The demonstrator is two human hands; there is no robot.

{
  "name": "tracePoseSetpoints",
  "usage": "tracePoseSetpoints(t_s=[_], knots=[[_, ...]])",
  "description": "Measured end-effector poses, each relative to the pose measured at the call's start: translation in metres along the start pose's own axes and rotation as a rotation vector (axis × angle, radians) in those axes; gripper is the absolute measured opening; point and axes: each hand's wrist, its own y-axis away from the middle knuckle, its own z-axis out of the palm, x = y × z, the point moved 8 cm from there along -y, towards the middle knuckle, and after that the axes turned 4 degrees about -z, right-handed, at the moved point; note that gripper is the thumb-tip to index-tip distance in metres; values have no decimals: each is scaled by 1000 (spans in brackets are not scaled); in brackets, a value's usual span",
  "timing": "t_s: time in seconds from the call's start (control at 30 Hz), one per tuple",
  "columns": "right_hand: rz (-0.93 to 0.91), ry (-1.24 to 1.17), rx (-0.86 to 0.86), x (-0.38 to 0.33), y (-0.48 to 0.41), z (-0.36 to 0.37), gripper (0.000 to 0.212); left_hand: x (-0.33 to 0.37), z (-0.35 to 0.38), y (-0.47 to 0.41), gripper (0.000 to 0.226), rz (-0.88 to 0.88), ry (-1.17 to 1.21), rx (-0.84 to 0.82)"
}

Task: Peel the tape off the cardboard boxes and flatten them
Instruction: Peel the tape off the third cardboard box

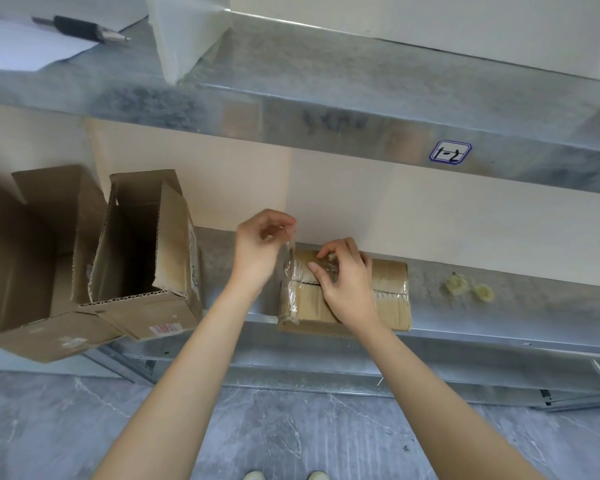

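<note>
The metal shelf (pixel 499 306) has bare room to the right of the work, but two open boxes (pixel 146 258) crowd the left. The small box (pixel 388 282) lies mid-shelf, right at the front lip. It looks light and stiff, and likely to skid unless held down. The right hand (pixel 347 282) rests on its top, fingers curled and pinching at tape there. The left hand (pixel 257 244) pinches the lifted tape (pixel 289 271) at the box's left end. The strip looks thin, clingy and apt to tear, so it is best gripped close to the cardboard. Wadded scraps (pixel 468 291) lie further right.
</note>
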Motion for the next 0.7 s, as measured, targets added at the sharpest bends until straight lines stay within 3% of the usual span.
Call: tracePoseSetpoints(t_s=[0.1, 0.27, 0.57, 0.7], knots=[[41, -19, -30, 6, -9, 2, 17, 15, -16, -1, 21, 37, 44, 61], [72, -31, -89, 15, -23, 10, 14, 13, -21, 7, 12, 92, -281, 49], [108, -13, -154, 19, -32, 17, 13, -26, -1, 19, 33, 32, -540, -138], [113, 3, -187, 18, -32, 17, 19, -22, -4, 18, 12, 107, -543, -14]])
